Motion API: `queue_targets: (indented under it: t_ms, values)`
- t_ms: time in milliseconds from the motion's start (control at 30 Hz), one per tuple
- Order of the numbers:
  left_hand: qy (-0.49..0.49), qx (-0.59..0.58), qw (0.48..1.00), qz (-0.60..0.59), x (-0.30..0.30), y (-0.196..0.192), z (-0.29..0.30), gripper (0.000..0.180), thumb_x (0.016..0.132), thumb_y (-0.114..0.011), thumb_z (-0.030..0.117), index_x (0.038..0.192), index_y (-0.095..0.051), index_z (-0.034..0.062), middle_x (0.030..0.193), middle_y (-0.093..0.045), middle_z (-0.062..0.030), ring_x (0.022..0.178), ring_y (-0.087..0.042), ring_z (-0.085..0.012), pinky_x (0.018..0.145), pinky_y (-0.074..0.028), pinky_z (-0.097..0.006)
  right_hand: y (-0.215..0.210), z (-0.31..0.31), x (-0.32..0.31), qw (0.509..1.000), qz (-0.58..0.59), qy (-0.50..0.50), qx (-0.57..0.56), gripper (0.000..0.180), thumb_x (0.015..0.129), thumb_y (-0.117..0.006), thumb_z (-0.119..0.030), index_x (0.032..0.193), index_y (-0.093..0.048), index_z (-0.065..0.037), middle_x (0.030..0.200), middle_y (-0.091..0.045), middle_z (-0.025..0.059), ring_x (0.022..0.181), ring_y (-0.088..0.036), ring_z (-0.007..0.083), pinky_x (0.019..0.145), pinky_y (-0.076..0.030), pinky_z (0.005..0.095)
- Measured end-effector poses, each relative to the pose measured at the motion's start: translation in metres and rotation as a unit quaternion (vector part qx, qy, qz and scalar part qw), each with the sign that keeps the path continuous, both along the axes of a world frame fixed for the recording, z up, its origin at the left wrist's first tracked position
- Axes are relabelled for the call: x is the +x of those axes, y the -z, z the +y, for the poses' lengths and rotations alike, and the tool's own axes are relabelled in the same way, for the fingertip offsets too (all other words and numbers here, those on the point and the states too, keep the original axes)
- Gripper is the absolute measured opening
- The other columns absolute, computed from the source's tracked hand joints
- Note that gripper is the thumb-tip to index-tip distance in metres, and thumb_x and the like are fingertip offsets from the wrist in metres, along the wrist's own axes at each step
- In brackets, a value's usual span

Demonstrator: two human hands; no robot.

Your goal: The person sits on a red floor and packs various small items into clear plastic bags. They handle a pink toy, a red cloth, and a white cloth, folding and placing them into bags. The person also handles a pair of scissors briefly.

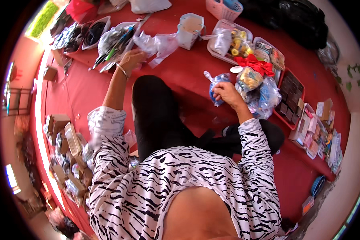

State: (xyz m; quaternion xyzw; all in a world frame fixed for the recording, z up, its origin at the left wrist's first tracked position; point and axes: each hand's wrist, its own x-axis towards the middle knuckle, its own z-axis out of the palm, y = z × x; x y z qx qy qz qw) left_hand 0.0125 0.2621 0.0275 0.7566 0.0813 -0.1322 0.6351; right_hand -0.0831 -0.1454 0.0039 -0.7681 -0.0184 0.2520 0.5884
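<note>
My left hand point(131, 61) reaches out at the upper left, a bracelet on its wrist, fingers stretched out and slightly blurred. Just beyond its fingertips is a crumpled clear plastic bag point(161, 45); whether they touch cannot be made out. On the right, my right hand point(229, 95) has curled fingers closed at a small clear bag of blue items point(217, 85), partly covering it. Beside that hand lie more filled clear bags, one with yellowish contents point(250, 78) and one bluish point(269, 94). A red cloth bow point(255, 65) lies just behind them.
A white basket point(189, 32) stands ahead on the red floor covering. A tray point(227, 56) holds yellow toys; a red tray point(300, 98) holds dark blocks. Bins of packaged goods point(118, 42) stand far left. Cardboard boxes point(74, 168) crowd the left. My bent legs point(158, 116) fill the middle.
</note>
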Motion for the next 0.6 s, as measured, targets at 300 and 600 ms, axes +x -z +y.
queue_targets:
  t_ms: [300,600]
  values:
    - [0.486,0.316,0.777,-0.246,-0.016,-0.004,-0.227,0.025,0.083,-0.048,0.025,0.093,-0.063,0.0075,0.103,-0.061,-0.0151,0.095,-0.058,-0.0311,0.081,-0.046,-0.04,0.009,-0.014,0.011,0.921,-0.184,-0.096,-0.33,0.023,0.076,-0.052,-0.024,0.079,-0.063,-0.004,0.083,-0.061,0.0193,0.078,-0.058,0.0383,0.068,-0.046,0.0441]
    - [0.651,0.443,0.604,-0.124,-0.039,0.023,-0.27,0.031,0.08,-0.056,0.021,0.108,-0.061,0.0091,0.114,-0.057,-0.0131,0.106,-0.055,-0.0274,0.083,-0.044,-0.04,0.005,-0.009,0.117,0.906,-0.261,0.159,-0.293,0.052,0.078,-0.062,-0.028,0.119,-0.046,-0.001,0.101,-0.059,0.0218,0.09,-0.06,0.0317,0.078,-0.046,0.0383]
